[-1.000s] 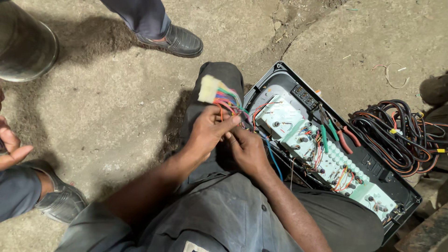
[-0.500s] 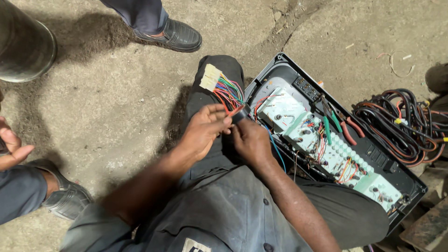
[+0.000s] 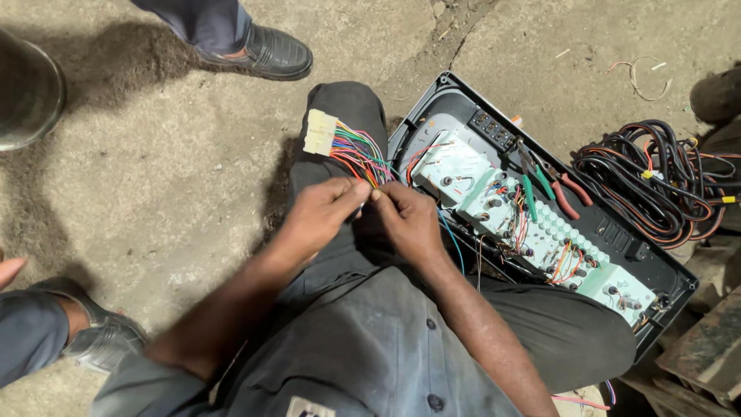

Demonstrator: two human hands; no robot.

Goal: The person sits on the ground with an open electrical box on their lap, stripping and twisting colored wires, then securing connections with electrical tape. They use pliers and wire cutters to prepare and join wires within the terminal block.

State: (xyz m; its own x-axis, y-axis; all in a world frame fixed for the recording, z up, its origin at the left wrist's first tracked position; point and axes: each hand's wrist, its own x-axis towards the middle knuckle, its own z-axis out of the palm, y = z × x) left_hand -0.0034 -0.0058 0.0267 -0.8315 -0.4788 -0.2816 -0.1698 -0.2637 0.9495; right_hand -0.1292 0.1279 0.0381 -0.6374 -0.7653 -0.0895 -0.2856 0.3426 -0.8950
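Head view: my left hand [image 3: 320, 212] and right hand [image 3: 407, 220] both pinch the multicoloured wire bundle [image 3: 363, 158] just left of the open black panel case [image 3: 455, 96] — its white connector [image 3: 319, 132] lies on my knee, a dark cable coil [image 3: 656, 181] sits right of the case.

A small rectangular white label patch [image 3: 310, 407] is showing on the grey shirt, cut off at the bottom edge.

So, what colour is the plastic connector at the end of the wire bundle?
The connector is cream-white, best seen in the head view, resting on the person's knee above both hands.
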